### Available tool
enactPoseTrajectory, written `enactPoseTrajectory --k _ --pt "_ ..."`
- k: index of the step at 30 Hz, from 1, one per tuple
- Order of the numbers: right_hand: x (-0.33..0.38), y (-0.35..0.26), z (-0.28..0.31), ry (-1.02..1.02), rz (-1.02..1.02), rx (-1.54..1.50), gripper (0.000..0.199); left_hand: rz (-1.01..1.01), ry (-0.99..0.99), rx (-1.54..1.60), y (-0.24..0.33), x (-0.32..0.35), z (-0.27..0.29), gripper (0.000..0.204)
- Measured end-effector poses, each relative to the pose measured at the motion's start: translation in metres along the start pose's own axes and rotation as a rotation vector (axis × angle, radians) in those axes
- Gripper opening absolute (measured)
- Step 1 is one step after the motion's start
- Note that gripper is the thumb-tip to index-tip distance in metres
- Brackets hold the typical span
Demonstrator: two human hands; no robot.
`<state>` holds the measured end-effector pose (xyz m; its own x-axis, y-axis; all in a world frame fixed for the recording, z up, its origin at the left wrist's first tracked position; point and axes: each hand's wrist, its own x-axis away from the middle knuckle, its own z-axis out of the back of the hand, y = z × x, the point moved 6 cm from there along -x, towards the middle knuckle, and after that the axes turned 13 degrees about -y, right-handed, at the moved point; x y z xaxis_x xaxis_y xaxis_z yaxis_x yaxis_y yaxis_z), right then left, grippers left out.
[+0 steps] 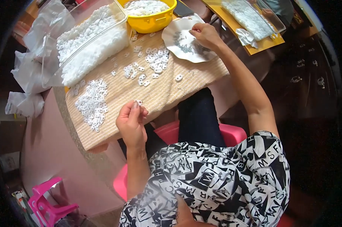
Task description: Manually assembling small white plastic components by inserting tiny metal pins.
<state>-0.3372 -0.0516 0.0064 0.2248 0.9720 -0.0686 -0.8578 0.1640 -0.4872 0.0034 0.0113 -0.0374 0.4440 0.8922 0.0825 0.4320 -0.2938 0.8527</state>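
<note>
Pinching left fingers (135, 107), rounded piece (139, 102), ribbed cloth (193, 81)

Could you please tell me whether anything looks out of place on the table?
One small white piece lies by itself on the beige cloth, right of the loose clusters, so it looks stray; I see no damage.

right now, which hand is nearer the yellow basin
Right: the right hand is at the white dish beside the yellow basin; the left hand is farther, by the front edge of the cloth.
</note>
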Motion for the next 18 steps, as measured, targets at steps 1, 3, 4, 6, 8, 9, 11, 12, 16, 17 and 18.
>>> enactPoseTrajectory --k 1,3,4,6,8,9,11,12,16,17,18 --pt "0.000 -0.002 -0.001 -0.003 0.001 0.001 0.023 -0.026 -0.005 -0.005 0.001 -0.001 0.001 0.011" --pt "-0.003 -0.007 -0.006 -0.042 0.032 -0.079 0.021 -0.052 -0.005 -0.009 0.002 -0.002 0.002 0.012" --pt "-0.003 -0.009 -0.006 -0.042 0.031 -0.081 0.021 -0.059 -0.001 -0.069 0.003 -0.004 0.002 0.012" --pt "-0.004 -0.017 -0.005 -0.004 0.106 -0.032 0.020 -0.066 0.003 -0.131 0.005 -0.005 0.001 0.012" --pt "-0.011 -0.019 -0.010 -0.045 0.118 -0.099 0.020 -0.090 0.042 -0.174 0.010 -0.006 0.005 0.012" --pt "-0.014 -0.020 -0.014 -0.084 0.127 -0.165 0.020 -0.091 0.043 -0.175 0.012 -0.006 0.006 0.012" --pt "-0.018 -0.033 -0.014 -0.062 0.164 -0.137 0.020 -0.053 0.074 -0.181 0.011 -0.005 0.009 0.012" --pt "-0.021 -0.041 -0.013 -0.038 0.199 -0.110 0.019 -0.054 0.074 -0.181 0.011 -0.006 0.009 0.012" --pt "-0.007 -0.095 -0.031 -0.109 0.405 -0.166 0.008 -0.076 0.019 -0.179 0.006 -0.006 0.011 0.011" --pt "0.003 -0.114 -0.035 -0.162 0.428 -0.094 0.006 -0.088 -0.012 -0.177 0.005 -0.007 0.009 0.011" --pt "0.002 -0.120 -0.051 -0.198 0.409 -0.062 0.005 -0.085 -0.021 -0.180 0.005 -0.008 0.007 0.011"
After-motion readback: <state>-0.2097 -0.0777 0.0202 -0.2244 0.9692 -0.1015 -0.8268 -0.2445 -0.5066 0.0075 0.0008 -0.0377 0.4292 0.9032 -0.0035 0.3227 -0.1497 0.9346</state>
